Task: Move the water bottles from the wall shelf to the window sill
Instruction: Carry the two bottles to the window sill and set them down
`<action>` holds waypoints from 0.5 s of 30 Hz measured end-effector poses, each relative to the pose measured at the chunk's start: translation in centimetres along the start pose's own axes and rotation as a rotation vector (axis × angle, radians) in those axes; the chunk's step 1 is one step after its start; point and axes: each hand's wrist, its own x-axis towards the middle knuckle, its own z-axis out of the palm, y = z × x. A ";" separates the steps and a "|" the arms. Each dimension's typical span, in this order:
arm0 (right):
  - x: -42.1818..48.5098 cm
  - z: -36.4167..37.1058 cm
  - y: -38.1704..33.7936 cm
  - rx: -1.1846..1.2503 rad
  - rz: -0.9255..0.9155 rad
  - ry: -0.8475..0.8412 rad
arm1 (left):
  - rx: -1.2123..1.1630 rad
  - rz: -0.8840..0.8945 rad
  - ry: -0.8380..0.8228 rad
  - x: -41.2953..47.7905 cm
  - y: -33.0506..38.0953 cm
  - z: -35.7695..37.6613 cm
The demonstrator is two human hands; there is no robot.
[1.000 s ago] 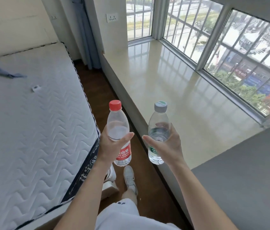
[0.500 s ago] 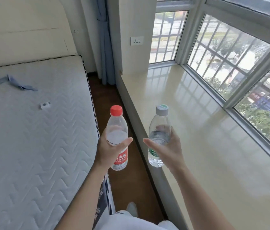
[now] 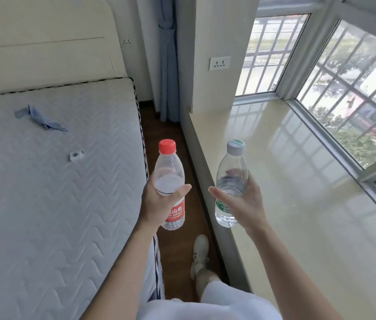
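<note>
Left hand [image 3: 159,204] grips red-capped bottle [image 3: 170,181] upright over floor gap; right hand [image 3: 243,204] grips grey-capped bottle [image 3: 231,179] upright, at window sill [image 3: 309,204] edge, right of left hand.

The left hand [image 3: 159,204] covers half the label of the red-capped bottle [image 3: 169,167]; the right hand [image 3: 244,204] hides most of the green label on the grey-capped bottle [image 3: 232,165]. The small white object [image 3: 76,155] on the mattress [image 3: 44,215] is too small to identify.
</note>
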 end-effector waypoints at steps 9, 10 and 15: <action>16.3 2.8 0.5 0.009 0.009 -0.043 | 0.040 0.005 -0.006 15.7 1.1 3.2; 18.5 3.0 0.5 0.007 0.010 -0.044 | 0.047 0.011 -0.012 17.8 1.6 4.0; 28.6 2.7 0.1 0.026 0.009 -0.011 | 0.067 0.027 -0.079 27.7 3.7 8.1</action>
